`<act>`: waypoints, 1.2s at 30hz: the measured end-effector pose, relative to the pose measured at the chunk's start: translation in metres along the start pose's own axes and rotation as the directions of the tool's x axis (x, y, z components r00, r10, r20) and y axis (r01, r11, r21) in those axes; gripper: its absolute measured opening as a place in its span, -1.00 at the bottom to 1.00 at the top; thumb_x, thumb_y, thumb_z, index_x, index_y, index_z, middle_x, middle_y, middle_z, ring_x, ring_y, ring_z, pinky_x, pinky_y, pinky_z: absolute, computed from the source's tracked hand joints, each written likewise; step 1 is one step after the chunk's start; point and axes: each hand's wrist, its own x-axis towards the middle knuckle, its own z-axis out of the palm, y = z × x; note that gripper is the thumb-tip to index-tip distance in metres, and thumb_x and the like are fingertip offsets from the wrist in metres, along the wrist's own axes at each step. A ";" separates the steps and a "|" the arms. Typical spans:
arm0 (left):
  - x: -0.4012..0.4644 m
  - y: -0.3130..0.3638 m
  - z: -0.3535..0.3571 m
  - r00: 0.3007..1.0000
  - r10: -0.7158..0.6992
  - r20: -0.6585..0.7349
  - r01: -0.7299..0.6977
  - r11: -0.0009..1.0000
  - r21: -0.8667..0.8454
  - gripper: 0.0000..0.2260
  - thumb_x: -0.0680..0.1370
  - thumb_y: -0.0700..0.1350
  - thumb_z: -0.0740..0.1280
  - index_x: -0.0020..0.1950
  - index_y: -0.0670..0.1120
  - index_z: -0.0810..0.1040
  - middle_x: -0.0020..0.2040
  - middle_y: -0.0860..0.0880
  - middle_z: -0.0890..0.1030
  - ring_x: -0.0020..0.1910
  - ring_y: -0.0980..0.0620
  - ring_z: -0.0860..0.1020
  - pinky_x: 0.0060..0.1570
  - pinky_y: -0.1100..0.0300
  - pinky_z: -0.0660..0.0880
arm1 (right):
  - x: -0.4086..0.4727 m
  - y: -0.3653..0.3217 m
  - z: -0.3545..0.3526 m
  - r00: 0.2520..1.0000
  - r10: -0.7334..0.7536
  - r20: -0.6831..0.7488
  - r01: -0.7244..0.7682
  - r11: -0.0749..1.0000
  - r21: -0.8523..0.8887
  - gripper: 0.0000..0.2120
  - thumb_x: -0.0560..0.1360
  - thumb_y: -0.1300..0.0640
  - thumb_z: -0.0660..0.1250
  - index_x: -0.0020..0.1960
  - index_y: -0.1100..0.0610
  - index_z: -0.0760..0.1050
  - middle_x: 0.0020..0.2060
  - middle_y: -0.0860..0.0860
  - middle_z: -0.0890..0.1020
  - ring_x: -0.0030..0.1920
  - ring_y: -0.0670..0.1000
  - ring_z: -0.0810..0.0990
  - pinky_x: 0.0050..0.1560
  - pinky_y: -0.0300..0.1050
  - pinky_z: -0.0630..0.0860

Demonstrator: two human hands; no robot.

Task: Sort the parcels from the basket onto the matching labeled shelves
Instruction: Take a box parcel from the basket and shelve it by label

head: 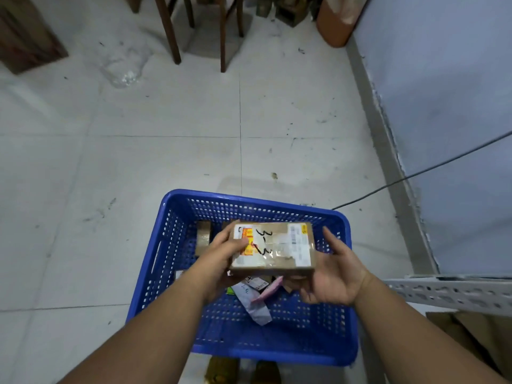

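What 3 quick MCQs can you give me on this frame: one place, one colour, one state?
1. Where is the cardboard parcel marked 3-3?
A. Lying on the floor tiles
B. Held above the basket
C. On the metal shelf

2. What colour is the basket?
A. Blue
B. Green
C. Red

3. How is the parcel held?
A. By the left hand alone
B. By neither hand
C. Between both hands

Answers:
1 B: the parcel is raised over the basket's open top, clear of the floor and of the metal shelf at right.
2 A: its perforated walls and rim are blue.
3 C: the left hand grips its left end and the right hand cups its right end from below.
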 end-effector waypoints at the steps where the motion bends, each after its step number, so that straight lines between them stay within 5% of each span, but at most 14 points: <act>1: -0.004 -0.001 0.000 1.000 0.016 -0.012 -0.016 1.000 0.006 -0.63 0.54 -0.21 0.34 0.24 0.18 0.50 0.15 -0.09 0.64 0.05 -0.10 0.62 -0.20 0.09 0.57 | -0.004 -0.001 -0.001 0.997 -0.073 -0.004 0.073 0.996 0.047 -0.30 0.34 -0.38 0.35 0.34 0.01 0.49 0.29 0.20 0.52 0.18 0.25 0.49 -0.02 0.03 0.42; 4: -0.027 0.011 0.009 0.997 0.083 -0.009 -0.083 0.996 0.023 -0.66 0.50 -0.27 0.39 0.21 0.03 0.49 0.18 -0.13 0.61 0.03 -0.12 0.64 -0.18 0.05 0.59 | -0.022 -0.012 0.022 0.950 -0.304 -0.069 0.307 0.950 0.050 -0.22 0.13 0.01 0.67 0.31 0.01 0.49 0.14 0.13 0.61 -0.03 0.13 0.65 -0.16 -0.06 0.54; 7: -0.049 0.045 0.030 0.987 0.162 -0.002 -0.162 0.986 0.037 -0.57 0.44 -0.29 0.44 0.25 0.02 0.51 0.12 -0.14 0.65 0.00 -0.14 0.67 -0.06 -0.04 0.61 | -0.034 -0.035 0.073 0.870 -0.459 -0.177 0.439 0.887 -0.142 -0.44 0.34 0.25 0.51 0.30 0.05 0.47 0.03 0.11 0.67 -0.16 0.05 0.68 -0.31 -0.13 0.58; 11: -0.094 0.121 0.070 0.944 0.325 0.060 -0.327 0.944 0.045 -0.53 0.51 -0.15 0.39 0.41 0.01 0.43 0.10 -0.08 0.68 0.11 -0.08 0.64 0.09 0.01 0.57 | -0.066 -0.073 0.161 0.676 -0.709 -0.201 0.653 0.703 -0.281 -0.67 0.59 0.18 0.23 0.35 0.13 0.43 0.14 0.13 0.66 0.14 0.13 0.63 0.13 0.08 0.56; 14: -0.150 0.192 0.104 0.860 0.495 0.125 -0.502 0.864 0.035 -0.57 0.57 -0.11 0.31 0.45 -0.05 0.39 0.15 -0.05 0.66 0.18 -0.02 0.60 0.25 0.04 0.48 | -0.116 -0.098 0.239 0.578 -0.816 -0.001 0.744 0.528 -0.410 -0.59 0.61 0.23 0.19 0.44 0.01 0.32 0.22 0.08 0.62 0.20 0.11 0.62 0.19 0.08 0.53; 19: -0.270 0.300 0.152 0.664 0.717 0.210 -0.731 0.682 -0.015 -0.65 0.64 -0.11 0.20 0.44 0.03 0.39 0.21 -0.06 0.63 0.23 -0.10 0.57 0.28 -0.04 0.46 | -0.225 -0.136 0.365 0.460 -0.849 0.260 0.741 0.205 -0.639 -0.46 0.61 0.25 0.23 0.50 -0.09 0.18 0.26 -0.05 0.58 0.20 -0.04 0.60 0.03 -0.20 0.55; 24: -0.403 0.384 0.190 0.457 0.846 0.275 -0.886 0.459 0.061 -0.64 0.65 -0.04 0.18 0.46 0.14 0.32 0.32 -0.01 0.54 0.24 -0.01 0.54 0.26 -0.03 0.45 | -0.339 -0.159 0.494 0.261 -0.861 0.435 0.777 -0.080 -0.624 -0.41 0.58 0.12 0.29 0.49 -0.26 0.17 0.25 -0.07 0.59 0.21 0.00 0.61 0.27 0.08 0.51; 30: -0.523 0.451 0.216 0.266 0.889 0.374 -0.964 0.249 0.093 -0.55 0.66 0.00 0.16 0.54 0.14 0.16 0.34 0.01 0.53 0.24 0.05 0.55 0.29 0.04 0.46 | -0.435 -0.159 0.595 0.142 -0.807 0.573 0.727 -0.308 -0.614 -0.40 0.63 0.08 0.21 0.49 -0.36 0.02 0.26 -0.19 0.56 0.21 -0.09 0.58 0.28 0.00 0.52; 33: -0.554 0.461 0.223 0.218 0.893 0.394 -0.971 0.160 0.175 -0.54 0.66 0.00 0.15 0.54 0.19 0.11 0.31 0.09 0.53 0.20 0.13 0.55 0.06 0.21 0.48 | -0.453 -0.163 0.618 0.089 -0.818 0.569 0.663 -0.377 -0.646 -0.39 0.60 -0.01 0.23 0.45 -0.45 -0.02 0.33 -0.18 0.49 0.30 0.00 0.52 0.32 0.15 0.46; 36: -0.565 0.461 0.222 0.225 0.886 0.405 -0.962 0.134 0.240 -0.51 0.65 0.01 0.17 0.55 0.19 0.10 0.27 0.14 0.55 0.20 0.14 0.54 0.09 0.20 0.48 | -0.457 -0.164 0.624 0.078 -0.826 0.558 0.642 -0.387 -0.662 -0.36 0.61 0.04 0.24 0.46 -0.43 -0.01 0.30 -0.14 0.50 0.26 0.02 0.54 0.26 0.15 0.52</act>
